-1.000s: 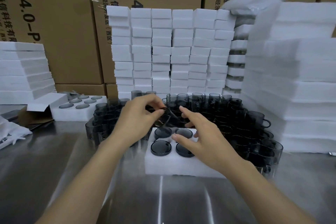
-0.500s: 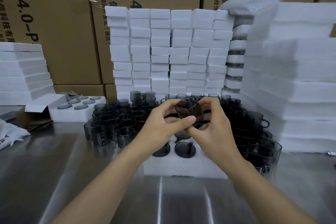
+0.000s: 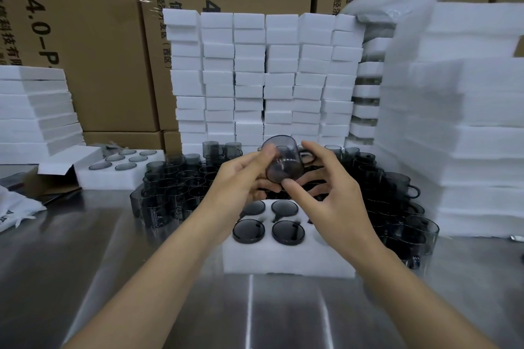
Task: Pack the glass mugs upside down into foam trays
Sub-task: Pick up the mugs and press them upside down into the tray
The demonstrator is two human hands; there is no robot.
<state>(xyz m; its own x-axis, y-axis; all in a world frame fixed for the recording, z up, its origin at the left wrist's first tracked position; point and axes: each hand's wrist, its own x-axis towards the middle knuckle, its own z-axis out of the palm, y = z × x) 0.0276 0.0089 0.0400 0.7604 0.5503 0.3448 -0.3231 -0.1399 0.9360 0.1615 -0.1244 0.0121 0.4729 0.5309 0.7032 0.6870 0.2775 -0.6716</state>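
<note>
A smoky grey glass mug (image 3: 285,161) is held in the air between both hands, tilted with its base up and its handle pointing right. My left hand (image 3: 241,178) grips its left side and my right hand (image 3: 326,193) grips the right side and rim. Directly below lies a white foam tray (image 3: 286,259) on the steel table; several of its round holes hold mugs upside down, and my right hand hides its right-hand holes. A dense crowd of loose grey mugs (image 3: 175,187) stands behind and on both sides of the tray.
A second foam tray (image 3: 113,176) filled with mugs sits at the left beside an open carton flap. Stacks of white foam blocks (image 3: 261,79) rise behind, with taller foam piles (image 3: 467,122) at the right and more at the left. Cardboard boxes form the back wall.
The mug was lifted from just above the tray by my left hand. My right hand joined it, and both raised and turned the mug base up.
</note>
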